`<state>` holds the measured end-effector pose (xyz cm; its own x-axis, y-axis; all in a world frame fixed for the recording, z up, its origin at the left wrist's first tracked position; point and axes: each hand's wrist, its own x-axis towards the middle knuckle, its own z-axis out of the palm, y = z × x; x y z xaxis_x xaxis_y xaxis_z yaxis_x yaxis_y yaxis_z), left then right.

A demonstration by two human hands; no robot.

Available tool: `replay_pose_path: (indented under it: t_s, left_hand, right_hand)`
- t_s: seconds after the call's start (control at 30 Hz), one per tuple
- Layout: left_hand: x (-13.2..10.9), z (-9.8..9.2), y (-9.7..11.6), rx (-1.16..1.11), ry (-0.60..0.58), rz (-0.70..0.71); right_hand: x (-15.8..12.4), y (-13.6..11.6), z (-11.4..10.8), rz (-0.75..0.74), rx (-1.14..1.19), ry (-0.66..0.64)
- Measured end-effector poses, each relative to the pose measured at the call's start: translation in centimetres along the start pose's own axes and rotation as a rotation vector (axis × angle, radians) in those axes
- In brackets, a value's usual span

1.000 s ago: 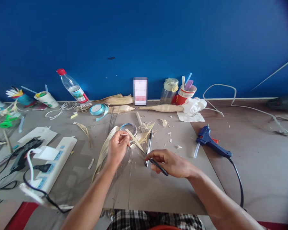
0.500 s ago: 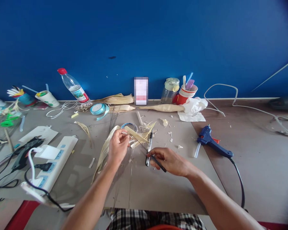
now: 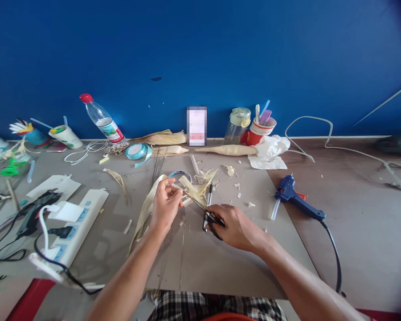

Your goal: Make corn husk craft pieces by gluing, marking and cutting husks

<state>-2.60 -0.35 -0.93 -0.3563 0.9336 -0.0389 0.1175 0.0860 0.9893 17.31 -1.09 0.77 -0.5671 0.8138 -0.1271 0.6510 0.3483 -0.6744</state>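
Note:
My left hand (image 3: 164, 206) pinches a piece of dried corn husk (image 3: 193, 189) between thumb and fingers. Black-handled scissors (image 3: 216, 226) are in my right hand (image 3: 239, 225), fingers around the handles. Their thin blades point up and left along the husk, close to my left fingertips; whether they stand apart or together I cannot tell. A black-and-clear pen (image 3: 210, 195) lies under the scissors, partly covered. Behind my left hand is a blue ring-shaped roll (image 3: 181, 174). A longer strip of husk (image 3: 143, 218) lies beside my left wrist.
A blue glue gun (image 3: 296, 196) lies on the right with its cord. White power strip (image 3: 78, 229) and cables occupy the left. Along the blue wall stand a tilted bottle (image 3: 103, 120), a phone (image 3: 197, 127), a jar (image 3: 237, 127) and red paper cups (image 3: 260, 132). Scraps litter the middle.
My right hand has turned and closed around the scissors' handles, and the scissors have shifted slightly up and left along the husk. My left hand stays nearly in place; its husk has tilted.

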Motion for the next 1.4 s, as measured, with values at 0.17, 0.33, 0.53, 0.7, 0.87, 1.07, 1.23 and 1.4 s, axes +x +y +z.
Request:
replay_pose_path:
  t_s: [0.17, 0.33, 0.53, 0.7, 0.87, 1.07, 1.23, 1.4]
  left_hand:
    - [0.0, 0.0, -0.1, 0.011, 0.001, -0.017]
    - [0.0, -0.1, -0.3, -0.002, -0.002, -0.024]
    - [0.1, -0.1, -0.5, -0.023, -0.024, -0.006]
    - [0.2, -0.1, -0.3, -0.052, -0.043, -0.004]
    - [0.1, -0.1, 0.3, -0.071, -0.053, 0.0]
    - [0.1, -0.1, 0.5, -0.077, -0.062, 0.002]
    - [0.2, 0.0, 0.3, -0.094, -0.057, 0.006]
    - [0.1, 0.0, 0.5, -0.094, -0.058, 0.01]
  right_hand:
    - [-0.1, 0.3, 0.2, -0.009, 0.023, -0.001]
    - [-0.1, 0.0, -0.3, 0.0, 0.133, -0.034]
    - [-0.2, 0.0, -0.5, 0.041, 0.234, -0.068]
    - [-0.2, 0.5, -0.3, 0.045, 0.238, -0.064]
    - [-0.2, 1.0, -0.2, 0.056, 0.244, -0.071]
    - [-0.1, 1.3, 0.0, 0.066, 0.282, -0.086]
    - [-0.1, 1.3, 0.2, 0.067, 0.297, -0.089]
    - [-0.1, 1.2, 0.0, 0.053, 0.281, -0.078]
